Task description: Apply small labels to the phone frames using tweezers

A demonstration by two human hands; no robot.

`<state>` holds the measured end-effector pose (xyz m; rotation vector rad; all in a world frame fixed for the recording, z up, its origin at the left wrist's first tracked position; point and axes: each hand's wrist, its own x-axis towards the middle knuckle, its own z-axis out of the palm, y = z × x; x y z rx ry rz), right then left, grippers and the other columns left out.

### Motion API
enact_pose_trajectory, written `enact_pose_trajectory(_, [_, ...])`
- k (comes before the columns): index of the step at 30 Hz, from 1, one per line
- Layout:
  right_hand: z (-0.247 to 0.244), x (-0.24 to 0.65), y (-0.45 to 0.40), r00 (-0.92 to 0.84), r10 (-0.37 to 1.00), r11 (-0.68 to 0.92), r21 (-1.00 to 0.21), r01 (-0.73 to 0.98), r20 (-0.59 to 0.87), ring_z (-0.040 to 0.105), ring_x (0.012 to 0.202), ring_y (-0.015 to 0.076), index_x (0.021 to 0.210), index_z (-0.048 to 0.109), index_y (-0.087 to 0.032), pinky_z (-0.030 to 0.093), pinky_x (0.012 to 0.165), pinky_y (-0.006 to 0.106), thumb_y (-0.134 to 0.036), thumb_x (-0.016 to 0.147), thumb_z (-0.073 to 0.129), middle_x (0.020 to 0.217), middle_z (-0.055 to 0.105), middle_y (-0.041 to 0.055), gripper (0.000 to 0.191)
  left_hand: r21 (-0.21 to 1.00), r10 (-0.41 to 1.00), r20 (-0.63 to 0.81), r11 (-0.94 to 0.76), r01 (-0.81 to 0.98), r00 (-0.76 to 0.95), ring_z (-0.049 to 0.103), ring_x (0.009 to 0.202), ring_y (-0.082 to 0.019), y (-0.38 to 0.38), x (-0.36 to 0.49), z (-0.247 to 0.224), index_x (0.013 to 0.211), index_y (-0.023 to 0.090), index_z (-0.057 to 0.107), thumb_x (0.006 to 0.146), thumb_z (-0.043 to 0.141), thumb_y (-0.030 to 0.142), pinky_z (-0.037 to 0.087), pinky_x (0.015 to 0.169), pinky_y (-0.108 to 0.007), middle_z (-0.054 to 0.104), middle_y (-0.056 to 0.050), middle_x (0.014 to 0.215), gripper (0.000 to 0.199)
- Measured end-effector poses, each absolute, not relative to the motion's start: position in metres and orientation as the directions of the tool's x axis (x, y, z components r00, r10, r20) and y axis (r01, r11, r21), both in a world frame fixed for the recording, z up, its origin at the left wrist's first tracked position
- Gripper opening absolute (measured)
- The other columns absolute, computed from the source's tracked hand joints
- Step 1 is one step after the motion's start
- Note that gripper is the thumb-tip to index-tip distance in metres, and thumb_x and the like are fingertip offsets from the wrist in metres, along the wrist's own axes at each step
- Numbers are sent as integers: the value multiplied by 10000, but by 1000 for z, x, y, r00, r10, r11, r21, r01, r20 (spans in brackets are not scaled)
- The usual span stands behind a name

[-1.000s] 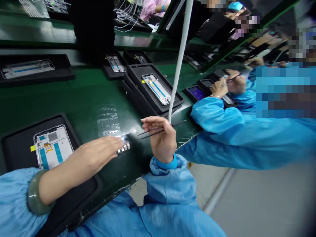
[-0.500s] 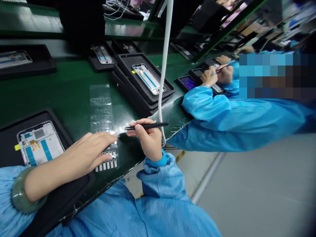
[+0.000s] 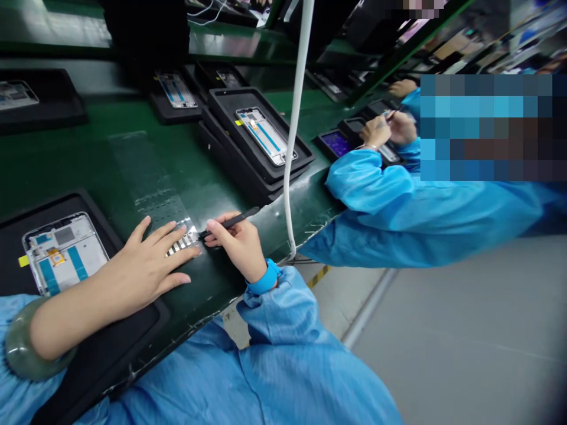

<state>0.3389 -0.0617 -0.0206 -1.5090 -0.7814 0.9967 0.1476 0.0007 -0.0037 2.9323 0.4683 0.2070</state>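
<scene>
My left hand (image 3: 153, 260) lies spread on a clear plastic strip (image 3: 155, 195), its fingers over a row of small silvery pieces (image 3: 179, 243). My right hand (image 3: 234, 239) is closed on black tweezers (image 3: 237, 218), whose tips touch or hover at the right end of that row. Under my left forearm, a phone frame (image 3: 66, 251) with blue strips, an orange part and a yellow tab sits in a black foam tray (image 3: 95, 215).
Stacked black trays (image 3: 230, 159) hold another phone frame (image 3: 264, 136). A white cable (image 3: 295, 130) hangs beside them. More trays stand behind. At the right, a person's hands (image 3: 383, 131) work over trays. The table edge (image 3: 208, 319) runs diagonally.
My left hand has spread its fingers over the silvery pieces. The strip has turned and shifted left. My right hand has moved left, bringing the tweezers' tips down to the row.
</scene>
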Motion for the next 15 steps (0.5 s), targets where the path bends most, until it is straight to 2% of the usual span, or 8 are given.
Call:
enact_pose_trajectory(4, [-21,338,-52,372,905,-225,-974,9,-206,668,554,129,797,555,-166,582,510,220,-443,701,722,599,606,-35,337,134,300,64,-948,290,952,404,1302,-353,1,147,-6,1272,301,534,926,403,453,322,1013,-611,498,-144,1365,401])
enact_pose_trajectory(9, [-21,340,-49,362,896,-264,-964,-29,-257,669,539,130,773,551,-167,575,491,208,-457,682,732,581,614,-33,354,136,296,75,-949,285,952,413,1297,-349,2,147,-6,1250,307,555,924,411,450,342,1006,-602,507,-136,1357,384])
enact_pose_trajectory(15, [-21,338,-53,360,908,-241,-970,28,-215,677,543,140,785,567,-170,582,517,222,-428,683,743,575,635,-26,329,141,299,98,-948,284,949,425,1286,-351,1,148,-6,1248,307,554,919,430,441,345,1000,-604,497,-136,1366,376])
